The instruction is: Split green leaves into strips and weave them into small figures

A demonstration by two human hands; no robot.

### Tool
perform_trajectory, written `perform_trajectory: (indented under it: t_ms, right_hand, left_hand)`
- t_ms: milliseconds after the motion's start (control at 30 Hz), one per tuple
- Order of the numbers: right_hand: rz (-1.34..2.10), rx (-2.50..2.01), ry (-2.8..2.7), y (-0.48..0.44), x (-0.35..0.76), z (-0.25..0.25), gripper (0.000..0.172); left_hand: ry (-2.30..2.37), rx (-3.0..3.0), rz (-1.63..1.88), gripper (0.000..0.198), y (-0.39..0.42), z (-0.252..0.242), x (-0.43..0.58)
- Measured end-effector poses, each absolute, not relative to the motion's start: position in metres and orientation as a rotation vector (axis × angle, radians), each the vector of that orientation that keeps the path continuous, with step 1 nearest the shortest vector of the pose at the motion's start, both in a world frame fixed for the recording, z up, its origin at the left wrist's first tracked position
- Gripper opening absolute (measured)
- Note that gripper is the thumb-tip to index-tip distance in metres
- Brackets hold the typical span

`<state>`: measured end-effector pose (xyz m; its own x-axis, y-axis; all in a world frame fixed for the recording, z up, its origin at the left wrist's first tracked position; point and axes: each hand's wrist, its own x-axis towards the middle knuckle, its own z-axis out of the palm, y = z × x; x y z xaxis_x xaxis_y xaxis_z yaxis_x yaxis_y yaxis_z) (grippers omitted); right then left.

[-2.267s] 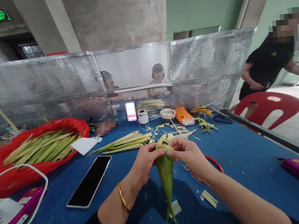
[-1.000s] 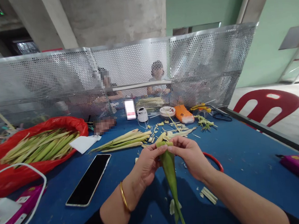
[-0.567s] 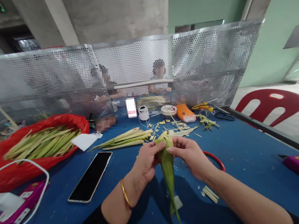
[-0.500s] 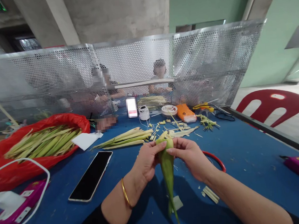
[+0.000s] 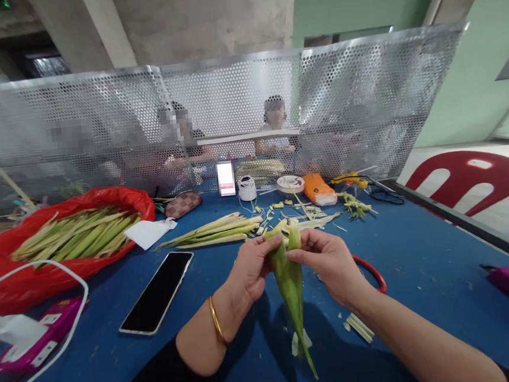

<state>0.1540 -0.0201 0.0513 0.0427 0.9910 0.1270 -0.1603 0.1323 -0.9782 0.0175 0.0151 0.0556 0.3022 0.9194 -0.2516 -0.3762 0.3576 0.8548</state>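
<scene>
Between my hands hangs a bundle of green corn husks (image 5: 290, 289), its wide pale end up and its pointed tips towards me. My left hand (image 5: 255, 265) pinches the husk's left upper edge between thumb and fingers. On the right edge, my right hand (image 5: 327, 259) grips the upper end the same way. A gap shows between the two upper edges. Just beyond my hands lie pale husk scraps (image 5: 278, 212) and a pile of long husk strips (image 5: 216, 230). A red ring-like handle (image 5: 372, 271) shows partly behind my right wrist.
At left are a red plastic bag (image 5: 116, 197) of husks, a phone (image 5: 156, 293) and a purple power strip (image 5: 40, 340). Thread (image 5: 247, 188), a tape roll (image 5: 290, 184) and an orange pack (image 5: 319, 190) stand before a perforated metal screen (image 5: 233, 98). People sit behind it.
The husk's upper edges have spread apart, with my right hand slightly further right. Its lower tips have swung a little to the right. The whole view has shifted slightly.
</scene>
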Motion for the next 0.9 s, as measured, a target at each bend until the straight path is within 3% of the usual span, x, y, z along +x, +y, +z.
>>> perform_trajectory:
  t_ms: [200,367,500,900]
  right_hand:
    - [1.394,-1.0,-1.193,-0.022,0.152,0.051,0.02]
    - [1.302,-0.951,-1.176,-0.026,0.151,0.052,0.015]
    - [1.442,-1.006,-1.207,-0.025,0.15,0.051,0.017]
    - [1.341,-0.946,-1.127,-0.021,0.153,0.048,0.021]
  left_hand:
    - [0.831,0.78,1.018,0.031,0.021,0.054,0.016]
    - [0.839,0.784,1.018,0.028,0.028,0.049,0.013]
    - [0.817,0.768,1.003,0.026,0.029,0.047,0.012]
    - [0.748,0.778,0.96,0.032,0.02,0.047,0.019]
